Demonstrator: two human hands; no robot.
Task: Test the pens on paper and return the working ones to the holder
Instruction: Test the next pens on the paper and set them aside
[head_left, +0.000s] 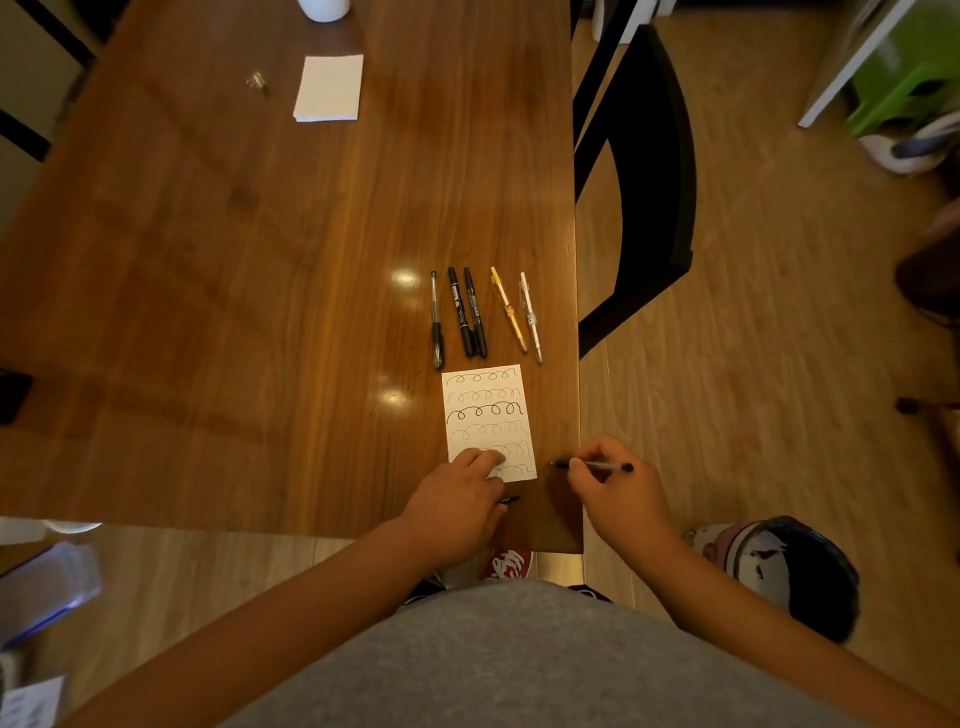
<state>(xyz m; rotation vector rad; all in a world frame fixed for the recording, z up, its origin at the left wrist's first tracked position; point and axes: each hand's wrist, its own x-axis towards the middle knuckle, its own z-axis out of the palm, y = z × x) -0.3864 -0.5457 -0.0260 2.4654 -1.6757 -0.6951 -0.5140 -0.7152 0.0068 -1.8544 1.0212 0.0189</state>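
Note:
A small white paper (488, 415) with several rows of loop scribbles lies near the table's right edge. My left hand (457, 506) presses its fingertips on the paper's lower left corner; a small black cap (509, 500) pokes out beside that hand. My right hand (615, 491) holds a thin pen (597, 465) level, tip pointing left, just right of the paper. Beyond the paper lie several pens in a row: a black-grip pen (436, 322), two black markers (467, 314), a yellow pen (509, 309) and a white pen (531, 317). A white cup (323, 8) stands at the far edge.
A white notepad (330, 88) and a small metal clip (257, 82) lie far back on the wooden table (234, 260). A black chair (644, 171) stands to the right of the table. A patterned bag (779, 566) sits on the floor at the right.

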